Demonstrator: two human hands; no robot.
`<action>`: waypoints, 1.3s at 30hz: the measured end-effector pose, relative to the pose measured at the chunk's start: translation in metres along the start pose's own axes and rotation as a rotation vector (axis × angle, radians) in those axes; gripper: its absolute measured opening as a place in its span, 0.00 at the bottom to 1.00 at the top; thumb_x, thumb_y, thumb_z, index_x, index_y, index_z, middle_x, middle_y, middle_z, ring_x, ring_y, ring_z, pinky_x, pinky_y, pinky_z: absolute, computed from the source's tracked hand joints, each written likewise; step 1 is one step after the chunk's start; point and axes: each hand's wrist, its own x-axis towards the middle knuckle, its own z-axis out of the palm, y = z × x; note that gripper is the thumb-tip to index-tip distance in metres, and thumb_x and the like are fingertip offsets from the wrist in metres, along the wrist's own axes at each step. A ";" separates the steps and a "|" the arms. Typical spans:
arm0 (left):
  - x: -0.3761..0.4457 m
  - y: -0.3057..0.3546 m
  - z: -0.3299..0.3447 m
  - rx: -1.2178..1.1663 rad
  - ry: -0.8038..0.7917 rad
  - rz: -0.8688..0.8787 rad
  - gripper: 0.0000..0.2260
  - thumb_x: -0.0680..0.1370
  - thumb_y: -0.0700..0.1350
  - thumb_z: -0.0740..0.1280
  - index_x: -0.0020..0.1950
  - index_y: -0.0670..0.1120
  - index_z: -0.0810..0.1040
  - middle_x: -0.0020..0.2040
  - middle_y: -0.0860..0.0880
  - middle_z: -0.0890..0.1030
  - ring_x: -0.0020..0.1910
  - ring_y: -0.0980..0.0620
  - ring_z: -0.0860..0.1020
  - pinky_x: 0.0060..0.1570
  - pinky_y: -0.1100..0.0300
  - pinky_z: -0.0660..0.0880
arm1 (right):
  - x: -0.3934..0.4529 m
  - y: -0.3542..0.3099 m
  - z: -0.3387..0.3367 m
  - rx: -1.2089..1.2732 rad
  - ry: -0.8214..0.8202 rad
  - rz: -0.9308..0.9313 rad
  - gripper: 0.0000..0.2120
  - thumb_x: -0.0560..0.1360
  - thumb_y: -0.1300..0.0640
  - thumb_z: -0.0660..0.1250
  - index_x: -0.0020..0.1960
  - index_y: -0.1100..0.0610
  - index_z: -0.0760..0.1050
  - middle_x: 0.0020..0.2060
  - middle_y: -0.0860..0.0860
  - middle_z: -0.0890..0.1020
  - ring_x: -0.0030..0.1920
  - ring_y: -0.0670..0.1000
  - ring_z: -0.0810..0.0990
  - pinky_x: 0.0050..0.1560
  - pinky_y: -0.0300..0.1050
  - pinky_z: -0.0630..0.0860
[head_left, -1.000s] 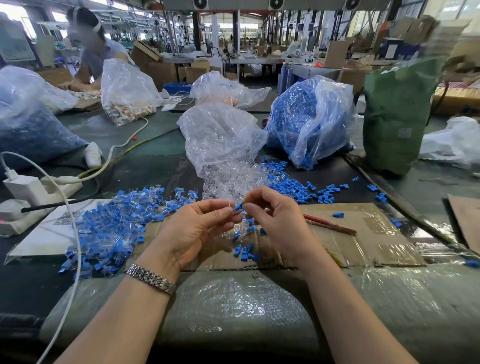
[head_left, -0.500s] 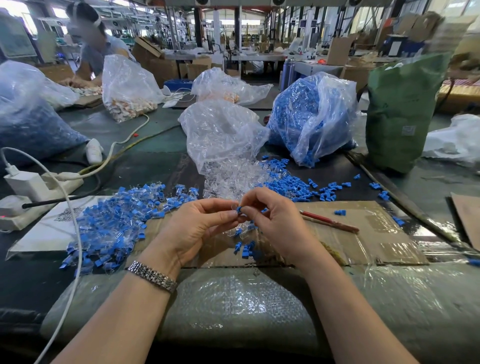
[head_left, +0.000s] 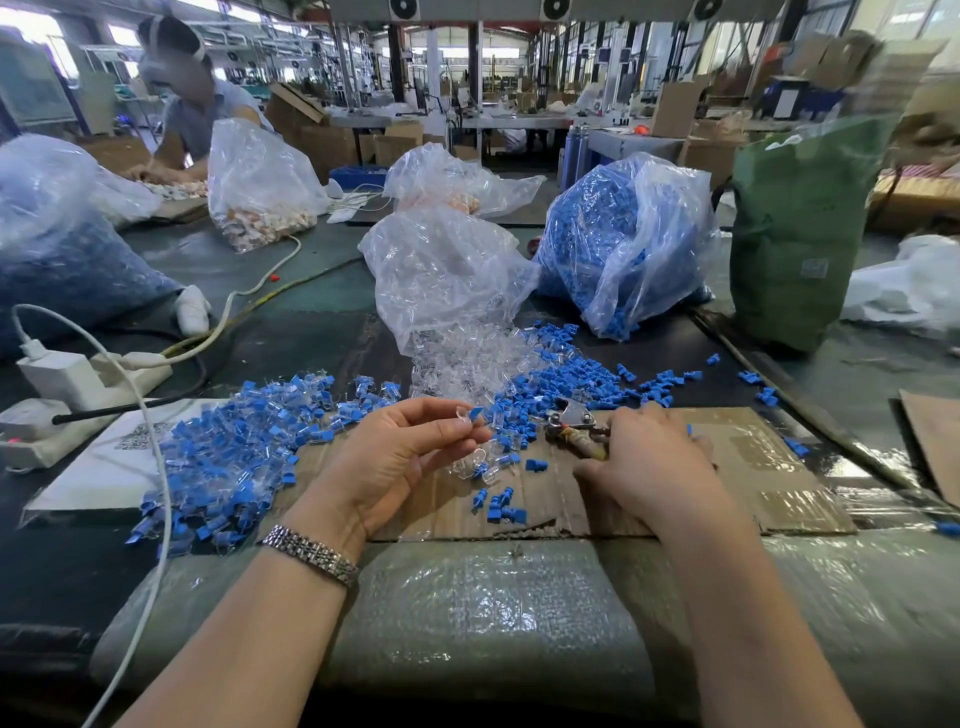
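My left hand (head_left: 395, 457) pinches a small clear-and-blue plastic piece (head_left: 469, 414) between thumb and fingertips, held just above the cardboard sheet (head_left: 753, 467). To its right, my right hand (head_left: 649, 467) lies on the cardboard, fingers and thumb curled round the handles of small cutting pliers (head_left: 574, 422); only the metal head and a bit of handle show. Loose blue pieces (head_left: 501, 506) lie between the hands. A heap of assembled blue-and-clear pieces (head_left: 223, 457) sits at left.
A clear bag spilling clear caps (head_left: 447, 291) and a bag of blue parts (head_left: 623, 244) stand behind the cardboard. A green sack (head_left: 800, 234) is at right, a power strip with cables (head_left: 78, 384) at left. Another person (head_left: 192, 104) works at far left.
The hands, which were together pinching one piece, have parted. My right hand moved right and down onto the pliers; my left hand keeps the piece.
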 end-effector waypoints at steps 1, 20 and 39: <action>0.000 0.000 0.001 -0.002 0.000 -0.001 0.09 0.70 0.32 0.74 0.50 0.36 0.86 0.54 0.31 0.83 0.54 0.38 0.85 0.46 0.60 0.83 | 0.000 0.002 -0.002 -0.017 -0.010 -0.011 0.23 0.76 0.41 0.67 0.64 0.54 0.72 0.63 0.56 0.72 0.67 0.59 0.69 0.66 0.60 0.68; -0.002 0.004 0.004 0.011 0.037 0.140 0.08 0.69 0.36 0.75 0.45 0.45 0.88 0.52 0.41 0.86 0.52 0.48 0.85 0.51 0.57 0.83 | -0.024 -0.034 -0.041 0.678 -0.529 -0.298 0.11 0.83 0.57 0.64 0.51 0.65 0.76 0.40 0.58 0.85 0.40 0.54 0.87 0.51 0.56 0.84; -0.003 0.000 0.010 0.043 0.023 0.231 0.08 0.69 0.36 0.74 0.46 0.43 0.87 0.52 0.40 0.86 0.53 0.46 0.84 0.60 0.54 0.81 | -0.028 -0.047 -0.037 0.708 -0.524 -0.368 0.14 0.83 0.50 0.63 0.47 0.60 0.77 0.36 0.53 0.84 0.39 0.54 0.85 0.50 0.56 0.84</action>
